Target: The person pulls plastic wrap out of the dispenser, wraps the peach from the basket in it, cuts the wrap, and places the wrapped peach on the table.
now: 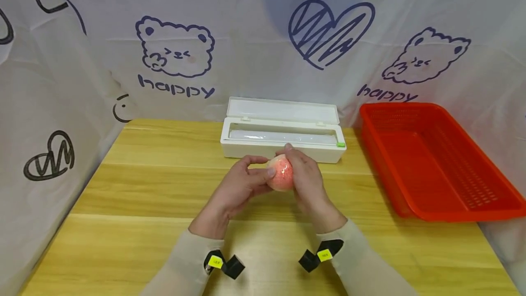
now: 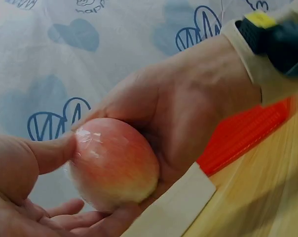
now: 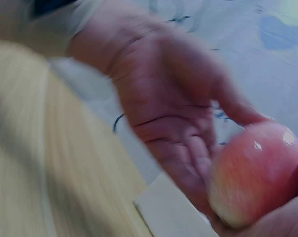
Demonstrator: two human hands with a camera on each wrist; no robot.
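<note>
A reddish-yellow apple point(image 1: 282, 175), covered in shiny clear plastic film, is held between both hands above the table. My left hand point(image 1: 243, 181) grips its left side, the thumb on the front and the fingers behind and below. From the other side my right hand point(image 1: 307, 178) wraps its fingers round it. Creases and glints of film show on the apple point(image 2: 114, 163) in the left wrist view. In the right wrist view, the left thumb presses near the top of the apple point(image 3: 257, 173); most of the right hand lies outside that frame.
Just beyond the hands stands a long white cling film box point(image 1: 283, 150), its lid raised and a film roll point(image 1: 283, 137) inside. A red plastic basket point(image 1: 419, 159) sits at the right of the wooden table point(image 1: 135, 186). White printed cloth point(image 1: 250, 49) hangs behind.
</note>
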